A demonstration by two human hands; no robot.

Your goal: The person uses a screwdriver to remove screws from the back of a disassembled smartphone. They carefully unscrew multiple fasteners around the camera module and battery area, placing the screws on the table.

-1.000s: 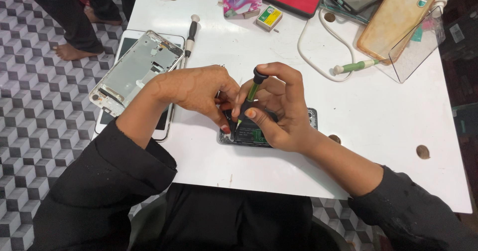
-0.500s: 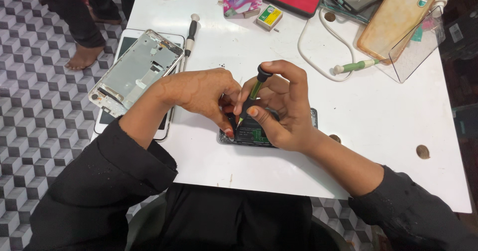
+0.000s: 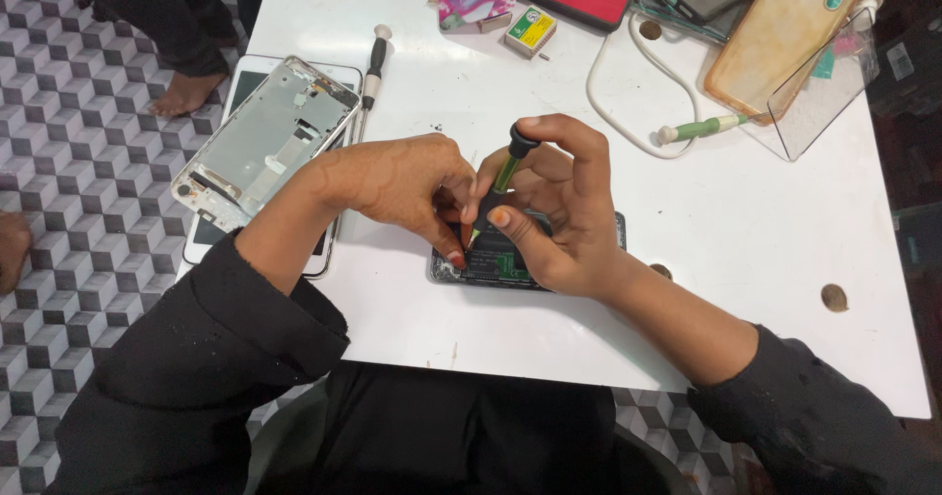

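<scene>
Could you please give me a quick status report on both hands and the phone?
Right hand grips green-shafted screwdriver, tip down on opened dark phone. Left hand steadies the phone's edge. Nothing in the way.
</scene>
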